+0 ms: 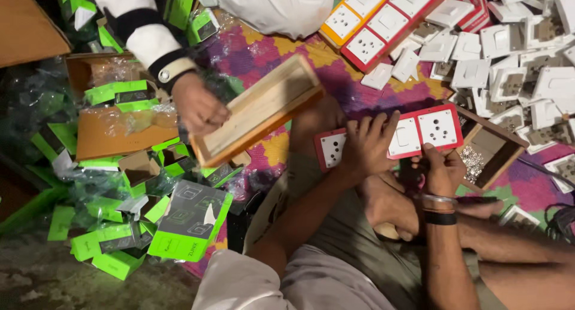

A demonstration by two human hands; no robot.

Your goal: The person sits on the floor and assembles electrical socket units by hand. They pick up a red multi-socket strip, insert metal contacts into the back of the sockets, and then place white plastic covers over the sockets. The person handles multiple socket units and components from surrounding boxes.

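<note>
The person's left hand (366, 145) lies flat on a red-framed switch panel (392, 139), with the fingers spread over its middle part and pressing it down on the knee. The panel sits in the centre of the scene, a little to the right. On it I can count three white modules that show: one socket at the left end, one switch, and one socket at the right end; the hand hides what is between them. The right hand (442, 169) is clenched around a small dark tool, probably a screwdriver, just under the right end of the panel. This wrist wears two bands, one silver and one black.

At the left, another person's hand (197, 106), with a white and black sleeve, grips the end of one long wooden box (260, 109), which is tilted and open on top. Right of the panel stands one small wooden box (488, 148) with shiny screws inside. Far at the top there are two more framed panels, one orange (359, 8) and one red (389, 32). Far right lies a heap of loose white switch modules (515, 64), too many to count. At the near left many green cartons (188, 220) are scattered on the floor.
</note>
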